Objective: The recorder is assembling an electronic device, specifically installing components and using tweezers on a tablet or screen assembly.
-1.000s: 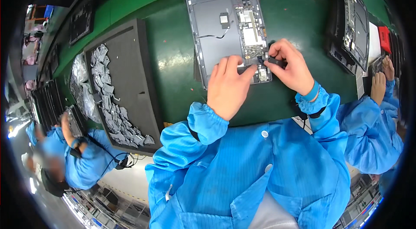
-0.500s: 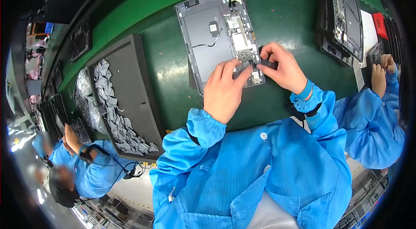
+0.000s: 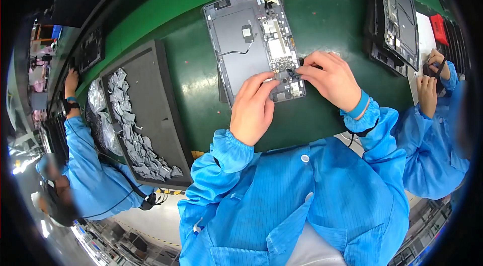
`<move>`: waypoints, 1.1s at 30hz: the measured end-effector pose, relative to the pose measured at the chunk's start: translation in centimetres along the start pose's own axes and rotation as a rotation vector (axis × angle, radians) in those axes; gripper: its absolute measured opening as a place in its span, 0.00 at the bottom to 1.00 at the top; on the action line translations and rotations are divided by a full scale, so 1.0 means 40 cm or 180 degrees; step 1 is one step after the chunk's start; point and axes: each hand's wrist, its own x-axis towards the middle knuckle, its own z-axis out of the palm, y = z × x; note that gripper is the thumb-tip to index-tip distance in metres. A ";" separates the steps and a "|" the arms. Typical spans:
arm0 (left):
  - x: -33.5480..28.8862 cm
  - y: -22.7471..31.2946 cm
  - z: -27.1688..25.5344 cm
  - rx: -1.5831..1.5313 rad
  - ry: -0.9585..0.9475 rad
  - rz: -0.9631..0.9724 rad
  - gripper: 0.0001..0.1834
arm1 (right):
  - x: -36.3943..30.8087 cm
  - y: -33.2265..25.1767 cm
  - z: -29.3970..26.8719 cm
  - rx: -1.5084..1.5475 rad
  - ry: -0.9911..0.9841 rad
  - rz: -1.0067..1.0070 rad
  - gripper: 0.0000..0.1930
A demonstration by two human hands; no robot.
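Note:
An opened tablet-like device (image 3: 239,39) lies on the green bench before me, its grey shell showing a long circuit board (image 3: 277,47) down the right side. My left hand (image 3: 253,107) rests over the shell's near end, fingertips close together at the board's lower part; what they grip, if anything, is hidden. At the device's right edge my right hand (image 3: 329,79) pinches a small black part (image 3: 293,72) beside the board. A small black-and-white piece (image 3: 247,33) with a dark cable sits in the shell's middle.
Left of me stands a dark foam tray (image 3: 158,100) with many crumpled grey pieces (image 3: 126,115), beside clear plastic bags (image 3: 102,115). More opened devices (image 3: 395,19) are stacked at right, near a red item (image 3: 438,29). Co-workers in blue sit on both sides.
My left hand has drawn slightly back and left from the board's lower part. My right fingers have shifted left onto the board's edge. The left co-worker's arm now reaches farther away.

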 end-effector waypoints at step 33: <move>0.036 -0.096 -0.187 0.0989 0.0964 -0.0722 0.16 | 0.033 0.049 0.045 0.1741 0.0025 0.2077 0.14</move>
